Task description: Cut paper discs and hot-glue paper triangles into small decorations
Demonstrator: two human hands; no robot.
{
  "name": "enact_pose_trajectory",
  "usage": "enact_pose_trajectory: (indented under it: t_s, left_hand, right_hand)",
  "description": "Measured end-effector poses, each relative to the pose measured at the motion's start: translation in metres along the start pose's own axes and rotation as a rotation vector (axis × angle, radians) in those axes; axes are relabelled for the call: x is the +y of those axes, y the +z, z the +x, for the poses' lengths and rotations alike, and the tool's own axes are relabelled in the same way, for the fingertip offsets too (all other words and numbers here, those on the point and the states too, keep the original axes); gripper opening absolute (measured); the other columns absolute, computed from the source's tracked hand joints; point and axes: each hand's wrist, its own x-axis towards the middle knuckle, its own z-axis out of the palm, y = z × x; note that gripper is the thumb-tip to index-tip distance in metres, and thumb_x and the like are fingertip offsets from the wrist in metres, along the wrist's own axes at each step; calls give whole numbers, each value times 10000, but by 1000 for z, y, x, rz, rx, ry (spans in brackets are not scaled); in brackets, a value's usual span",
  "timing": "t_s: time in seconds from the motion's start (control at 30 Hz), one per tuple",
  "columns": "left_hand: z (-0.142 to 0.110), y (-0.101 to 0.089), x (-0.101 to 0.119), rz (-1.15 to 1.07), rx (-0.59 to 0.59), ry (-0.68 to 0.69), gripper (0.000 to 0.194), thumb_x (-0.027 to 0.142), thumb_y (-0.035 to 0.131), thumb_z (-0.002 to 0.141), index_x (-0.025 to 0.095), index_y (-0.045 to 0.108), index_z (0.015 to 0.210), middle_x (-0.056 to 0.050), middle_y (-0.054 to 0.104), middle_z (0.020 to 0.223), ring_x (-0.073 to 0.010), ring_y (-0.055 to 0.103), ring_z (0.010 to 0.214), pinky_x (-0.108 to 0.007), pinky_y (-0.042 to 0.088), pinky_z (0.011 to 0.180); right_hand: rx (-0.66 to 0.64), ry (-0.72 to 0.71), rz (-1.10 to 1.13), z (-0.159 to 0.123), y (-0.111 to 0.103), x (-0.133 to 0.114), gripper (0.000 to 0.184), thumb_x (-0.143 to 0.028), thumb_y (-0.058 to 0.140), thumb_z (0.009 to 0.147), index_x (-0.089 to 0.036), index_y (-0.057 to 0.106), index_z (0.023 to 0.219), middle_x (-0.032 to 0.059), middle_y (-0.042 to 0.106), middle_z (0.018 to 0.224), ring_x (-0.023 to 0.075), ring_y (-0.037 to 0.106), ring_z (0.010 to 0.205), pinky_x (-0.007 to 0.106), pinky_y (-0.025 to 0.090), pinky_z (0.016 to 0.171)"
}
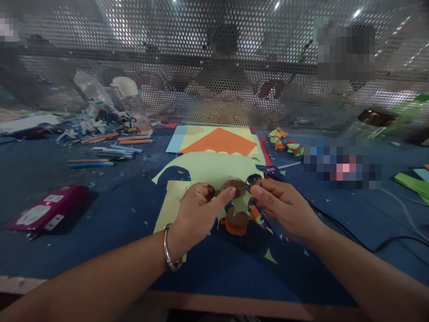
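Note:
My left hand point(197, 210), with a metal bangle on its wrist, pinches a small brown paper piece point(234, 187) between thumb and fingers. My right hand point(281, 203) is closed on a small pair of scissors point(250, 182), whose blades meet the brown piece. Both hands hover above a pale yellow-green sheet point(208, 170) with cut-out curves. Below the hands lie orange and brown paper cut-outs point(236, 223) on the blue table point(134, 210).
An orange sheet point(219, 142) lies on yellow and light blue sheets behind. Pens and pencils point(110, 152) are at left, with a magenta box point(47, 211). A black cable point(351, 235) runs right. Folded paper bits point(284, 142) and green strips point(414, 183) lie right. Perforated metal screen point(214, 58) behind.

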Motion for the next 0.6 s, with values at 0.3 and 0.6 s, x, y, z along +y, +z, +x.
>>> enact_pose_trajectory:
  t_s: [0.3, 0.6]
  left_hand:
    - [0, 6, 1, -246, -57, -64, 180, 338, 724, 814, 177, 758, 742, -34, 747, 750, -136, 657, 680, -237, 536, 644]
    - [2, 6, -1, -292, -76, -21, 284, 328, 724, 833, 170, 632, 615, -4, 660, 646, -101, 590, 607, -220, 507, 601]
  right_hand:
    - [3, -2, 6, -1, 0, -1, 442, -557, 571, 944, -189, 483, 716, -71, 309, 628, 49, 259, 504, 202, 223, 431]
    - [16, 12, 0, 0, 0, -3, 436, -558, 589, 929, -178, 533, 724, -57, 353, 635, 54, 313, 516, 199, 254, 435]
